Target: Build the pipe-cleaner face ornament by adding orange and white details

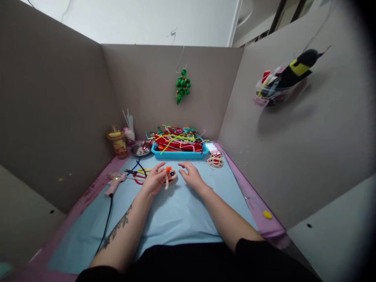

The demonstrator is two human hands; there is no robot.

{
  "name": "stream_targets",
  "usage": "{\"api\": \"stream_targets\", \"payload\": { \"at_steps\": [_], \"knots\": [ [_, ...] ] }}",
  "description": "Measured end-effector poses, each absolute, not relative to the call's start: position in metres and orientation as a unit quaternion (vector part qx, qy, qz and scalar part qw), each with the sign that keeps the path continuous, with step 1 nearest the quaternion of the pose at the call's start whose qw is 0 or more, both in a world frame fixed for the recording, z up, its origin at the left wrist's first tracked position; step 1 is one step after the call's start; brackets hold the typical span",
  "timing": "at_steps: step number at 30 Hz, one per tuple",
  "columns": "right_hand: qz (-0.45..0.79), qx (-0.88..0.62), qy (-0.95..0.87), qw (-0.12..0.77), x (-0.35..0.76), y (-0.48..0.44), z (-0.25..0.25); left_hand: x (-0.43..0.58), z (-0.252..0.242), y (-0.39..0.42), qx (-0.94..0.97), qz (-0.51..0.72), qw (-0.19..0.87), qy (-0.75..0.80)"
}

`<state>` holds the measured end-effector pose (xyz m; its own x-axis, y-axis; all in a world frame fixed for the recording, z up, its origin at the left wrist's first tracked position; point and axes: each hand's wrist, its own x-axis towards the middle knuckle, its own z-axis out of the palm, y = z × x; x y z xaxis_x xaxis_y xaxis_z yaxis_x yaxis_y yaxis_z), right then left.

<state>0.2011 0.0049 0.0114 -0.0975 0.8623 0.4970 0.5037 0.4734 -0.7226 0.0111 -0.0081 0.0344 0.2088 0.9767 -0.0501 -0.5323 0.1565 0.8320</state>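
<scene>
My left hand (155, 181) is closed on a small pipe-cleaner craft piece (172, 179), coiled in cream with an orange tuft on top and a blue spot. A cream strand hangs from its front. To the right, apart from the piece, my right hand (192, 176) is open, its fingers slightly curled with nothing between them. Just left of my left hand lie black-bladed scissors (131, 172) and red-handled pliers (139, 181). A similar cream and red craft piece (215, 161) rests farther back on the right.
A blue tray (179, 155) heaped with colored pipe cleaners stands at the back, beside a metal bowl (141, 149) and a lidded cup (119, 144). The pink glue gun (115, 183) trails its cord at left. A yellow disc (267, 214) lies near the right edge. Grey partitions enclose three sides.
</scene>
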Motion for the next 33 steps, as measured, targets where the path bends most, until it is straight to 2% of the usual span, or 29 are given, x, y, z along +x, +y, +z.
{"api": "stream_targets", "payload": {
  "at_steps": [3,13,22,33],
  "knots": [
    [0.329,-0.410,-0.674,0.520,0.182,-0.010,0.022,0.016,0.035,-0.014,0.376,0.520,0.701,0.311],
    [0.505,-0.372,-0.560,0.541,0.165,-0.024,0.025,0.019,0.033,-0.012,0.384,0.544,0.686,0.293],
    [0.527,-0.395,-0.532,0.532,0.159,-0.030,0.027,0.021,0.032,-0.011,0.386,0.569,0.674,0.269],
    [0.609,-0.381,-0.516,0.467,0.169,-0.021,0.026,0.020,0.030,-0.012,0.395,0.542,0.684,0.287]
  ]
}}
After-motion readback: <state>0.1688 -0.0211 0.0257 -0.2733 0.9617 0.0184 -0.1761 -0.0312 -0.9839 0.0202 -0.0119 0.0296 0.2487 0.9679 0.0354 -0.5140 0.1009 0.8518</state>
